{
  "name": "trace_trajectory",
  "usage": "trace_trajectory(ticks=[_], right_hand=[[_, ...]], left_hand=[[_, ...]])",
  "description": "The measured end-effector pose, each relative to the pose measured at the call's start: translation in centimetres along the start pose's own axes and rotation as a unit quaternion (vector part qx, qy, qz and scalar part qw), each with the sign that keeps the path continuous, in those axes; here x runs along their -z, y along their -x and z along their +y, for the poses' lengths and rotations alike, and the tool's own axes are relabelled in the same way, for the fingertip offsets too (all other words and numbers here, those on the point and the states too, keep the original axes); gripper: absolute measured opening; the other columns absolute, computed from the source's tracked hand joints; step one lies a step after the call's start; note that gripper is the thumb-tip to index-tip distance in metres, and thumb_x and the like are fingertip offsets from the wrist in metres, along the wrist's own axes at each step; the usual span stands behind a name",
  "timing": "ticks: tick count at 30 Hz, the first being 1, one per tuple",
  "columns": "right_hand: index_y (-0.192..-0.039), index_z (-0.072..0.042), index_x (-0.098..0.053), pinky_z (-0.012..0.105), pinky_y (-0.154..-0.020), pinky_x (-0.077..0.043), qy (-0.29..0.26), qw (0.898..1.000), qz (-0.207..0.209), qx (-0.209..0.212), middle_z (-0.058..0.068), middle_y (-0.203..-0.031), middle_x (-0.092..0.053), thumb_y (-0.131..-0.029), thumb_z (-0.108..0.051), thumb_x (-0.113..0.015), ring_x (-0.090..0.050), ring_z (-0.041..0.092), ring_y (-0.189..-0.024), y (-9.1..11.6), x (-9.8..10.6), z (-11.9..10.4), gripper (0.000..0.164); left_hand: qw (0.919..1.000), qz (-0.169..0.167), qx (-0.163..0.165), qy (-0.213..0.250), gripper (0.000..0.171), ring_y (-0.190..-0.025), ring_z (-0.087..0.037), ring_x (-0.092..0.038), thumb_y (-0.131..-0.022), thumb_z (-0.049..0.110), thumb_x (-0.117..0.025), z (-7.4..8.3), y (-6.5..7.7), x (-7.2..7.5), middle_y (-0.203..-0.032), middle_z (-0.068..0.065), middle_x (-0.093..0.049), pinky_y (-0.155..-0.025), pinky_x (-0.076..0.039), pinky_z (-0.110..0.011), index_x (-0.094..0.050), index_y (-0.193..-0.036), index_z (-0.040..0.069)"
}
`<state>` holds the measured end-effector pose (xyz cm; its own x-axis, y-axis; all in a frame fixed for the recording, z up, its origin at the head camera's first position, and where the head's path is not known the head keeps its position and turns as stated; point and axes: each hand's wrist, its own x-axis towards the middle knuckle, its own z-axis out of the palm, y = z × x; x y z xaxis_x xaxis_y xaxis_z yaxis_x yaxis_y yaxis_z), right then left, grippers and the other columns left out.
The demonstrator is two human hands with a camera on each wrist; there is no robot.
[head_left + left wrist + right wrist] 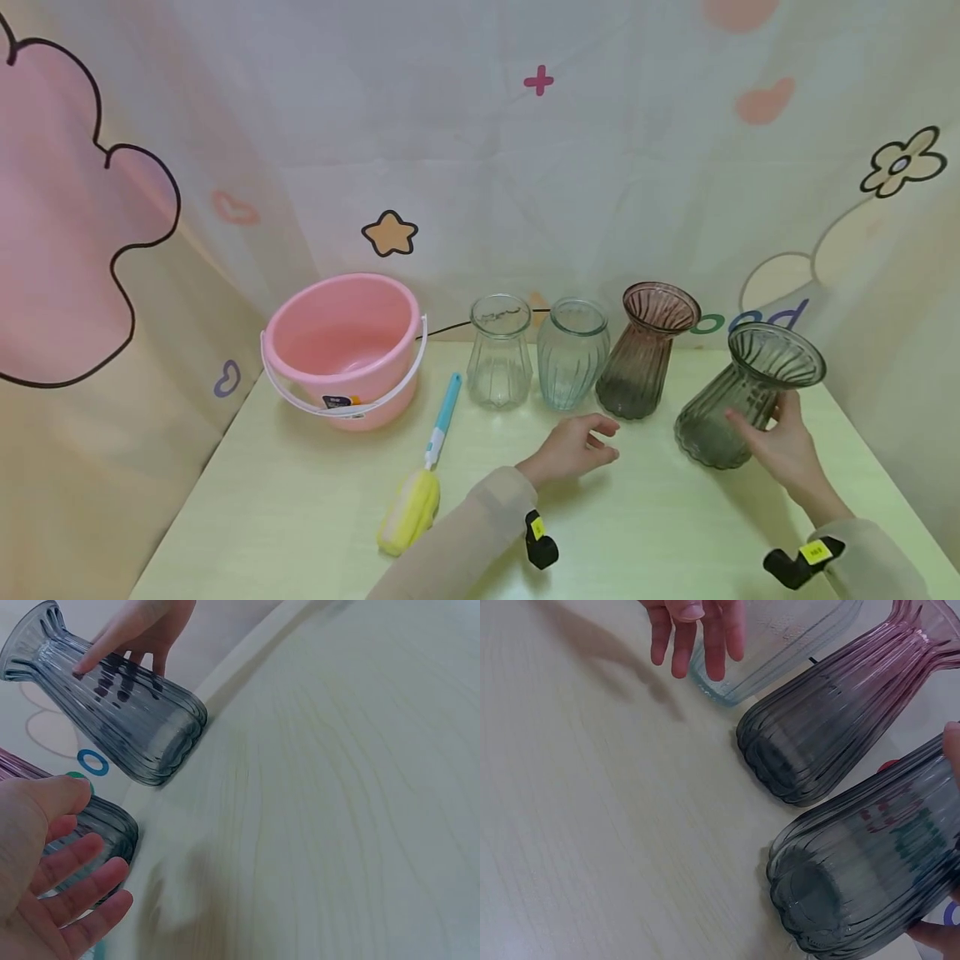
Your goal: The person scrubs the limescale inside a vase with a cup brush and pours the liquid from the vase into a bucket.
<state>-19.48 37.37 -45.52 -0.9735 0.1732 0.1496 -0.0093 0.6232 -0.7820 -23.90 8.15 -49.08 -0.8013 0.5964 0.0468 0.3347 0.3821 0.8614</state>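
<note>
My right hand (pixel 784 446) grips a smoky grey ribbed glass vase (pixel 716 417) with a flared rim, thumb on the near side and fingers round the far side. Its base is at or just above the tabletop; I cannot tell which. My left hand (pixel 573 450) hovers over the table with relaxed fingers, holding nothing. In the left wrist view, the left hand (pixel 45 862) has its fingers spread apart. Closest behind it stand a pink-to-grey ribbed vase (pixel 637 367) and a pale blue glass vase (pixel 572 367). Left of these is a clear glass vase (pixel 498 371).
A pink bucket (pixel 360 367) with a white handle stands at the back left. Beside it lies a bottle brush (pixel 412 508) with a yellow sponge head and blue handle. A printed curtain (pixel 480 167) hangs behind the pale wooden table (pixel 300 517).
</note>
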Motion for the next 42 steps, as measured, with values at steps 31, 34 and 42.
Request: trace_trajectory(ticks=[31, 34, 42], right_hand=[[-0.14, -0.004, -0.027, 0.008, -0.071, -0.044, 0.014, 0.995, -0.036, 0.09, 0.018, -0.13, -0.043, -0.082, -0.017, -0.069, -0.032, -0.021, -0.097, 5.0, -2.7, -4.7, 0.073], [-0.139, -0.004, -0.03, 0.018, -0.075, -0.049, 0.013, 0.993, -0.047, 0.106, 0.016, -0.131, -0.043, -0.081, -0.016, -0.07, -0.033, -0.02, -0.099, 5.5, -3.2, -5.8, 0.071], [-0.134, -0.003, -0.036, 0.043, -0.079, -0.051, -0.002, 0.99, -0.065, 0.123, 0.016, -0.127, -0.048, -0.076, -0.017, -0.075, -0.036, -0.017, -0.103, 6.0, -5.2, -7.7, 0.071]], left_hand=[[0.9881, -0.034, -0.088, -0.121, 0.086, -0.131, -0.011, -0.035, -0.077, 0.046, -0.068, 4.8, 0.8, -0.8, -0.147, 0.007, -0.029, -0.101, -0.038, -0.029, -0.02, -0.146, 0.026], [0.9882, -0.031, -0.09, -0.12, 0.092, -0.133, -0.012, -0.032, -0.076, 0.047, -0.069, 5.0, 1.1, -0.8, -0.149, 0.007, -0.025, -0.102, -0.037, -0.03, -0.014, -0.146, 0.03], [0.9893, 0.019, -0.096, -0.109, 0.084, -0.116, -0.006, -0.048, -0.075, 0.04, -0.072, 4.8, 3.0, 0.7, -0.138, 0.004, -0.043, -0.092, -0.042, -0.02, -0.028, -0.143, 0.02]])
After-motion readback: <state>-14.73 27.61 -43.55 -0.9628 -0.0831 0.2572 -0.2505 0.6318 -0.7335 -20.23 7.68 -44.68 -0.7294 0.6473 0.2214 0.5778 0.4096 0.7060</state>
